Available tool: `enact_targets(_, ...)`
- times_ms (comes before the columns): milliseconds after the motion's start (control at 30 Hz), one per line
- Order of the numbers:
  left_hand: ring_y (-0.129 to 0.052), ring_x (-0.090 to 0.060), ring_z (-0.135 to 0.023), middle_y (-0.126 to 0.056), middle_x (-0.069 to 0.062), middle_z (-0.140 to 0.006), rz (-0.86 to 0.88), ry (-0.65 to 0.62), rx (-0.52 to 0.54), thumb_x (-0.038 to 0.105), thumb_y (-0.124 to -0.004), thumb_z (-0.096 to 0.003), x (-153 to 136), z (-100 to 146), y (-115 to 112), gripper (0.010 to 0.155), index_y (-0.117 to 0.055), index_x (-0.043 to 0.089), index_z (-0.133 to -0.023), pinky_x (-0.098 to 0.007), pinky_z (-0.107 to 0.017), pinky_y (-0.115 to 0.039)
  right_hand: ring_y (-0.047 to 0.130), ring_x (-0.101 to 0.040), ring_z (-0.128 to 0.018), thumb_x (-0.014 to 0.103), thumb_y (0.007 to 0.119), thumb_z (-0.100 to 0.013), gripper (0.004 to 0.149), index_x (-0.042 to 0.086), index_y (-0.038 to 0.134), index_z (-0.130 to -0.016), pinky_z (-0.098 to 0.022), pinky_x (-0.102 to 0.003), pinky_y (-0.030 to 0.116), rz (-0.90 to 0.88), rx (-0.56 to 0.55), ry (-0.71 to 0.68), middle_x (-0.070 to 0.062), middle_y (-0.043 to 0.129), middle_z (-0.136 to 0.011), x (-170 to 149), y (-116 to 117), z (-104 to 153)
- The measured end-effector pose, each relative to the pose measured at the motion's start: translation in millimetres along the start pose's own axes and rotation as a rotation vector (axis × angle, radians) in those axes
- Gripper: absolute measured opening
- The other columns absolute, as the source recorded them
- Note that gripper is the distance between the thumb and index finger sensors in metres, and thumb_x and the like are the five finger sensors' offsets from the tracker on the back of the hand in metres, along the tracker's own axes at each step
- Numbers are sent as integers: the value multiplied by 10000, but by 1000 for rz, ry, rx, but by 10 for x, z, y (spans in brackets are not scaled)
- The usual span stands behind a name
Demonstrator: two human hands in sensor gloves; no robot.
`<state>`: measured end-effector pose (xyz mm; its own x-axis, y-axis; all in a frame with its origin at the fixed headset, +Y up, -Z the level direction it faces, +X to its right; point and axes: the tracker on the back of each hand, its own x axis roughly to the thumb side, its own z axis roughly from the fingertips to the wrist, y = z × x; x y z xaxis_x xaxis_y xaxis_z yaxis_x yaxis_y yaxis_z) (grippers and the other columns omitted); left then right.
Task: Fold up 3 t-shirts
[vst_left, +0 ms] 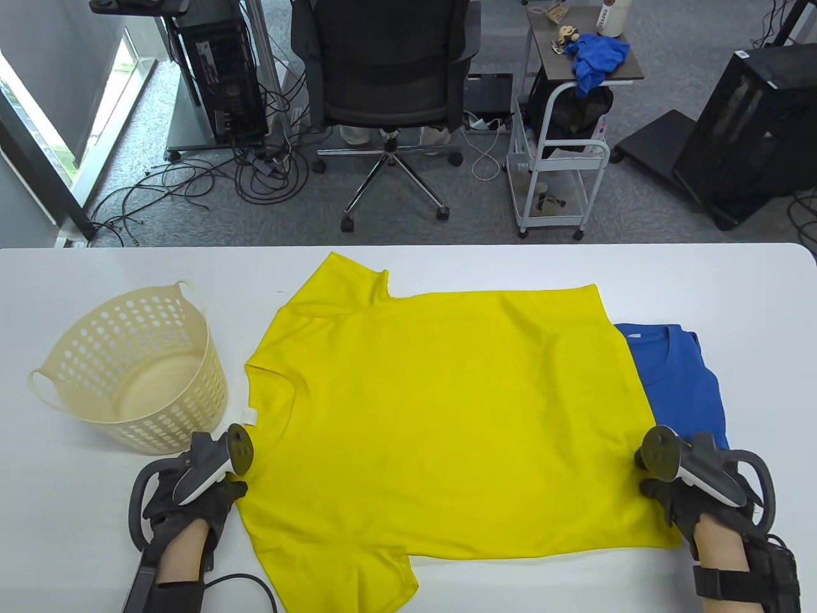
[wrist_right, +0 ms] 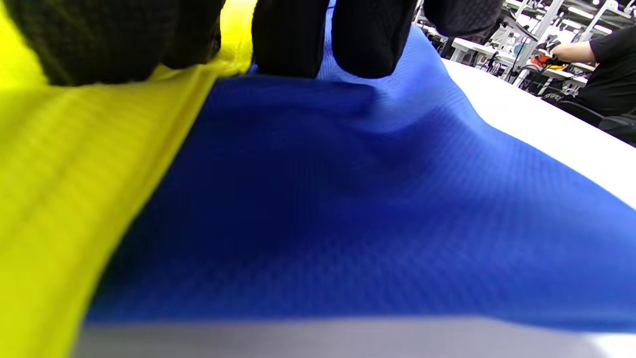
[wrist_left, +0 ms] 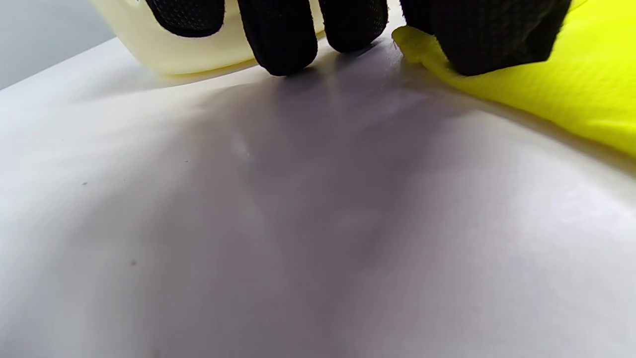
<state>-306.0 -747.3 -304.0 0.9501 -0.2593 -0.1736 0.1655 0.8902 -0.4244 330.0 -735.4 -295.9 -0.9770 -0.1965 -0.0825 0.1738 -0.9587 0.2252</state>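
Both hands sit at the near edge of the white table (vst_left: 76,357), each in a black glove with a grey tracker on its back. Down at the left, the left hand (vst_left: 188,495) has its fingers curled at the edge of the yellow t-shirt (vst_left: 447,408); in the left wrist view the thumb side (wrist_left: 487,35) presses on the yellow edge while the other fingertips (wrist_left: 280,40) touch the bare table, so it seems to pinch the cloth, but I cannot tell for sure. Over at the right, the right hand (vst_left: 692,491) rests at the shirt's other edge; in the right wrist view some fingers (wrist_right: 372,35) lie on the blue t-shirt (wrist_right: 348,209) and the thumb side is on the yellow cloth, and I cannot tell if it grips anything. Between the two hands the yellow t-shirt lies spread flat, one sleeve hanging toward the near edge. Just past the right hand, the blue t-shirt (vst_left: 680,377) lies folded, partly under the yellow one. Just past the left hand stands a cream basket (vst_left: 137,364) full of holes, close to the yellow sleeve. Far beyond the table are a black office chair (vst_left: 389,70) and a small white cart (vst_left: 562,147).
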Motion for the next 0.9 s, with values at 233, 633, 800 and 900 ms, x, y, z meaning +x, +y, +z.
enact_targets(233, -702, -172, -1003, -607, 159, -1085, 42, 17, 30, 531, -763, -401, -35, -22, -9, 493, -597, 564, -864, -505, -785, -608, 718, -395, -915, 414, 863, -335, 478, 410, 710, -788, -677, -652, 545, -26, 19, 40, -3, 692, -938, -37, 45, -56)
enact_targets(633, -705, -162, -993, -626, 172, -1066, 75, 23, 55, 521, -749, -407, -56, -18, -22, 412, -659, 559, -807, -503, -782, -610, 724, -374, -920, 370, 800, -372, 394, 405, 710, -754, -689, -650, 540, 127, -54, 28, 3, 723, -919, 97, 58, -21)
enact_targets(800, -712, -153, -989, -635, 178, -1059, 75, 28, 61, 512, -753, -410, -69, -17, -18, 409, -666, 551, -808, -503, -782, -610, 731, -365, -920, 366, 788, -375, 389, 394, 731, -758, -690, -646, 544, 90, -168, 36, 20, 755, -920, 32, -98, 89)
enact_targets(900, -733, -157, -979, -667, 175, -1049, 80, 16, 79, 510, -756, -413, -77, -10, -3, 411, -684, 542, -817, -506, -779, -615, 738, -363, -916, 363, 780, -380, 391, 391, 726, -766, -689, -647, 546, 53, -200, 36, 21, 759, -919, -11, -164, 135)
